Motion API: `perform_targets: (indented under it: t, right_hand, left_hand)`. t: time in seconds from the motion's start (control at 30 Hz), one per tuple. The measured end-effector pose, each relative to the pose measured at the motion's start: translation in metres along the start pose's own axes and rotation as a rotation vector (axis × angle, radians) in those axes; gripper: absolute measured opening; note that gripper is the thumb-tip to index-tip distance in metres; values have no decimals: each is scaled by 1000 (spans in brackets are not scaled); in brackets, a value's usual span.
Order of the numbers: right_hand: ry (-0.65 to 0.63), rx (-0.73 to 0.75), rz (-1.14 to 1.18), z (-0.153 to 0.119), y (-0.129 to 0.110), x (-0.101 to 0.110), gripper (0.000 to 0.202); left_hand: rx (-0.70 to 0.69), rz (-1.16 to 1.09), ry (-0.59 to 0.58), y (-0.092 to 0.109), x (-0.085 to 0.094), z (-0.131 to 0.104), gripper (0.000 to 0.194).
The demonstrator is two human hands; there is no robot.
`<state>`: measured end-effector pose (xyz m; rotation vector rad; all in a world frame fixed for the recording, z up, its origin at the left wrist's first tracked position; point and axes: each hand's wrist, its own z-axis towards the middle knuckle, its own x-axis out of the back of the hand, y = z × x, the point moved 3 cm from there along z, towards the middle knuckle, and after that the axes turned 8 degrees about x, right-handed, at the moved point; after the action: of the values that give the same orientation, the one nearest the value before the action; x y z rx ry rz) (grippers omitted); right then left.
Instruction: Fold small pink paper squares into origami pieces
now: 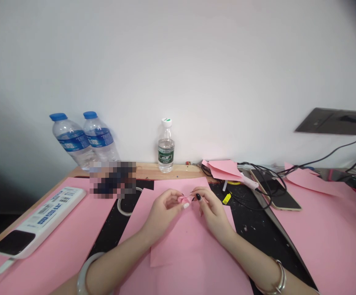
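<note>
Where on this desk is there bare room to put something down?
Free: the pink sheet between the white power strip and the left hand, and the wide pink sheet right of the phone. Crowded: the back right, with cables, folded pink papers and the phone; both hands, right hand, grip a small pink piece.

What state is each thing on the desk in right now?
Left hand: pinching the small pink piece.
Right hand: pinching the same piece.
Small pink piece: folded, held above the pink sheet.
Small bottle: upright, capped, partly full.
Two blue-capped bottles: capped, leaning.
Phone: flat, screen dark.
Tape ring: lying flat.
</note>
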<state>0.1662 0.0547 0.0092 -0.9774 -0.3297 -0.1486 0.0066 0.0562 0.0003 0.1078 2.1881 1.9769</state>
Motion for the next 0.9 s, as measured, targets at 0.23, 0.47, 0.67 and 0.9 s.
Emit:
perform_targets:
  t: [0.23, 0.47, 0.67, 0.9]
  right_hand:
    - [-42, 17, 35, -3, -6, -4, 15]
    - [-27, -33, 60, -2, -5, -7, 18]
    - [-41, -83, 90, -3, -3, -8, 14]
    - [-6, -145, 168, -1, -1, -7, 20]
  left_hand:
    - [18, -27, -133, -4, -9, -3, 19]
    - [58, 66, -84, -6, -9, -3, 16]
    - [74, 85, -92, -7, -11, -5, 15]
    - [122, -75, -141, -6, -13, -5, 22]
